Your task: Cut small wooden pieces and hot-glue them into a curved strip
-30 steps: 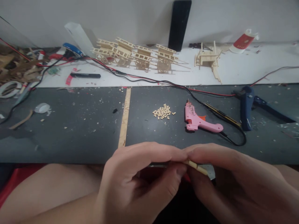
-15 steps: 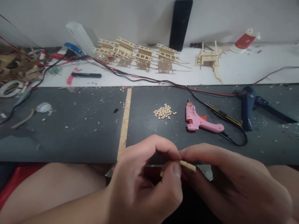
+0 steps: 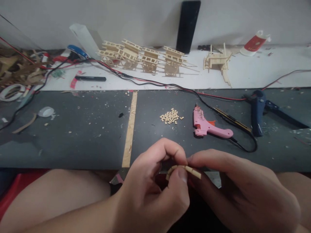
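hands [image 3: 157, 187]: two, both pinched on one curved strip [image 3: 194, 172]; one glue gun [image 3: 204, 125], four model carts [image 3: 172, 66].

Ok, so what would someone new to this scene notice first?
Probably the pink glue gun, lying on the grey tabletop right of a pile of small pale pieces. Then the row of miniature wooden carts standing on the white surface behind. Front and centre, the left hand pinches a curved, segmented strip, with the right hand close beside it.
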{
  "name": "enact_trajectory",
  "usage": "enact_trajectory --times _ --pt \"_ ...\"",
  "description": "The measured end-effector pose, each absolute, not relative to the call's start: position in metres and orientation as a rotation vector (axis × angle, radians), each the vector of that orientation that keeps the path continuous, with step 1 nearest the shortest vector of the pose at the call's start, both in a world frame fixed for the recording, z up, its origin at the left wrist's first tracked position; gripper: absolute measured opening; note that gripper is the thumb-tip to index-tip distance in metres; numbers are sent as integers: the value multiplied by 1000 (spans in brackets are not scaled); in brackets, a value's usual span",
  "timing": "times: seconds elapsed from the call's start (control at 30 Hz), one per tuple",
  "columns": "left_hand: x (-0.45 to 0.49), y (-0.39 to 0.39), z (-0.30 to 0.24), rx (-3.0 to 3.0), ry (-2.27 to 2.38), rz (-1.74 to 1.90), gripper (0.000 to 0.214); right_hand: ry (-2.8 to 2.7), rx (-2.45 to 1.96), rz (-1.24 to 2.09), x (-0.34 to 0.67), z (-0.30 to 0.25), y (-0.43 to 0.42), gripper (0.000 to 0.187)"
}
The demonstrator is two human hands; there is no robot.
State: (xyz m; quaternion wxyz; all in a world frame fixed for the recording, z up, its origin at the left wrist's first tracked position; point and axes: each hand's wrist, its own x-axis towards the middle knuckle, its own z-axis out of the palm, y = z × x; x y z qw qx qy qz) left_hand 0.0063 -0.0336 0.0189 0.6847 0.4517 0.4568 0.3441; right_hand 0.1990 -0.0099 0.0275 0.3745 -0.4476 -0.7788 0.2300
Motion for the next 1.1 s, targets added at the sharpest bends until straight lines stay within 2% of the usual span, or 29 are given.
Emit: enact_trajectory --times 0.33,0.63,1.1 --pt "9 -32 24 1085 1098 836 8 -2004 -1172 630 202 22 -15 18" --pt "13 -25 29 905 992 787 20 -1953 -1160 664 201 27 -12 20" --pt "12 -18 34 752 993 761 17 -1942 -1152 687 196 24 -11 23"
